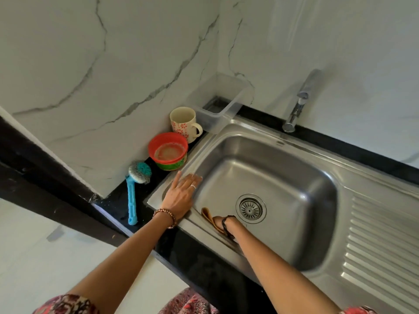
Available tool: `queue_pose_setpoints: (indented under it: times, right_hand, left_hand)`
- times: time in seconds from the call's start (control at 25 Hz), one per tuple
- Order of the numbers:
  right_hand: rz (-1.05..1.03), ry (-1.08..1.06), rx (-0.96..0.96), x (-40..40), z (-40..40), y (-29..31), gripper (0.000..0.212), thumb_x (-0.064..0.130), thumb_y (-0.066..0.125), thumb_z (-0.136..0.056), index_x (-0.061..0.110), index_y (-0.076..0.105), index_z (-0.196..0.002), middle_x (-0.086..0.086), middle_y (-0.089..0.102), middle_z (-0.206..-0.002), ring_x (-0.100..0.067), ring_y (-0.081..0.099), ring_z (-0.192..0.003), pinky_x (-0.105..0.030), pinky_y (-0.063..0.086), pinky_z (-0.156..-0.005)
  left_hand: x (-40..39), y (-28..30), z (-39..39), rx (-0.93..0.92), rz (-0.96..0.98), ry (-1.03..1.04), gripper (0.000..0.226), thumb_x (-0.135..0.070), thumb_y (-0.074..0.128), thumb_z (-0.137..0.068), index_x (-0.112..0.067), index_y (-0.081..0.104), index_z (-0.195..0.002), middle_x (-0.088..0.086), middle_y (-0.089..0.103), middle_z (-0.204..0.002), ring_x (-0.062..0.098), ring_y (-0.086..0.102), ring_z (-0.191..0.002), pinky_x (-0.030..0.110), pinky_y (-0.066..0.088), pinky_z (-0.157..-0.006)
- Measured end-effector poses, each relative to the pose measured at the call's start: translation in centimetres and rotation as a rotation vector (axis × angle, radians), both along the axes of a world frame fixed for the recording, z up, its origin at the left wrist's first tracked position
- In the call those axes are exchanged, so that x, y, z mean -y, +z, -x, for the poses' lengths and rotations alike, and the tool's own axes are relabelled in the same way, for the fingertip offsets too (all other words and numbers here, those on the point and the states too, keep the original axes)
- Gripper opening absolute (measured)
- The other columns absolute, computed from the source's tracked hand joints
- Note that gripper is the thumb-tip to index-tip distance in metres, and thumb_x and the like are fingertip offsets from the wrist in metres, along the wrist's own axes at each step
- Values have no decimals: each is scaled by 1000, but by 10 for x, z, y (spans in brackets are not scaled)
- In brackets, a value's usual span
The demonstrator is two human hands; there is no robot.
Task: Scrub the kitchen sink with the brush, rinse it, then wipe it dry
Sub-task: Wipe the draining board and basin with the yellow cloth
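While your left hand (pixel 181 193) lies flat with straight fingers on the sink (pixel 267 177) rim, your right hand (pixel 221 225) reaches down inside the basin against the near wall, pressing a tan cloth (pixel 207 215); its fingers are hidden. Your brush (pixel 133 191) lies on the black table (pixel 118 205), left of the sink.

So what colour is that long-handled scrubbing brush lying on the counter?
Blue-handled plastic scrubbing brush, teal and grey bristles; head view.
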State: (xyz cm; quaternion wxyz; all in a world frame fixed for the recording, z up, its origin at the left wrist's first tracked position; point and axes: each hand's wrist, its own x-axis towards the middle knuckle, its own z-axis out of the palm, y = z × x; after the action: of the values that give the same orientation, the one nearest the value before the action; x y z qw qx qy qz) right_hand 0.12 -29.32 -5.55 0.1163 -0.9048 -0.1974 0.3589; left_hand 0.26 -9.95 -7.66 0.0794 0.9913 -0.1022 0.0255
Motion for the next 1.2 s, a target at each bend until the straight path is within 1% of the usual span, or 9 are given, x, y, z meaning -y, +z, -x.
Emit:
queue_pose_setpoints:
  times: [0.08, 0.24, 0.36, 0.52, 0.64, 0.76, 0.96, 1.12, 1.2]
  right_hand:
    - [72, 95, -114, 11, 14, -8, 50, 23, 23, -102, -8, 28, -141, -22, 29, -149, -29, 31, -137, -26, 32, -101]
    - [226, -325, -317, 42, 25, -16, 48, 17, 16, -99, -7, 31, -139, -20, 32, -147, -31, 34, -134, -33, 25, -110]
    - [317, -365, -287, 73, 37, -16, 47, 14, 19, -99, -5, 35, -138, -20, 34, -146, -31, 37, -133, -36, 28, -109]
    - [391, -354, -265, 94, 41, -7, 45, 14, 20, -100, -2, 41, -136, -18, 38, -144, -29, 39, -132, -35, 28, -109]
    - [482, -220, -284, 116, 41, -10, 42, 12, 24, -99, -2, 48, -131, -20, 45, -139, -29, 47, -124, -35, 34, -105]
    - [579, -70, -311, 134, 33, -22, 29, 2, 35, -94, -6, 59, -109, -23, 60, -122, -31, 59, -96, -36, 46, -86]
    - [721, 338, -178, 152, 17, -27, 34, 5, 36, -96, 2, 51, -126, -19, 51, -131, -35, 41, -125, -39, 35, -101]
    - [735, 583, -180, 183, -25, -39, 53, 57, 30, -93, 25, 49, -130, -10, 41, -134, -32, 31, -128, -42, 27, -103]
    - [746, 614, -129, 199, -56, -46, 51, 60, 33, -90, 32, 47, -131, -9, 39, -137, -31, 31, -130, -43, 26, -104]
  left_hand:
    - [16, 0, 7, -43, 38, -55, 49, -7, 39, -91, -11, 39, -140, 10, 47, -139, 25, 37, -134, 40, 6, -116]
    - [64, 3, 22, -521, 146, -102, 35, -31, 32, -99, -24, 47, -130, 5, 59, -122, 23, 57, -106, 34, 43, -88]
    - [88, 1, 32, -643, -48, -284, 40, -43, 30, -98, -20, 58, -116, 8, 63, -113, 26, 58, -105, 38, 44, -90]
    - [91, -2, 38, -550, -114, -282, 45, -44, 27, -99, -16, 60, -106, 5, 65, -110, 23, 60, -102, 35, 40, -90]
    - [97, -1, 38, -581, -132, -238, 44, -44, 27, -98, -16, 61, -106, 3, 65, -111, 21, 59, -103, 34, 38, -92]
    - [109, -1, 34, -679, -145, -190, 43, -44, 29, -98, -16, 60, -107, 2, 64, -112, 20, 58, -104, 34, 36, -93]
    - [145, -11, 27, -904, -22, -129, 43, -44, 35, -96, -14, 56, -120, 5, 62, -118, 23, 55, -109, 34, 39, -92]
    - [178, -22, 29, -1006, 61, -173, 44, -43, 36, -96, -11, 56, -119, 10, 60, -120, 26, 54, -111, 34, 39, -90]
    - [188, -25, 33, -1031, 69, -182, 43, -42, 37, -96, -11, 55, -121, 10, 60, -120, 26, 54, -110, 34, 39, -90]
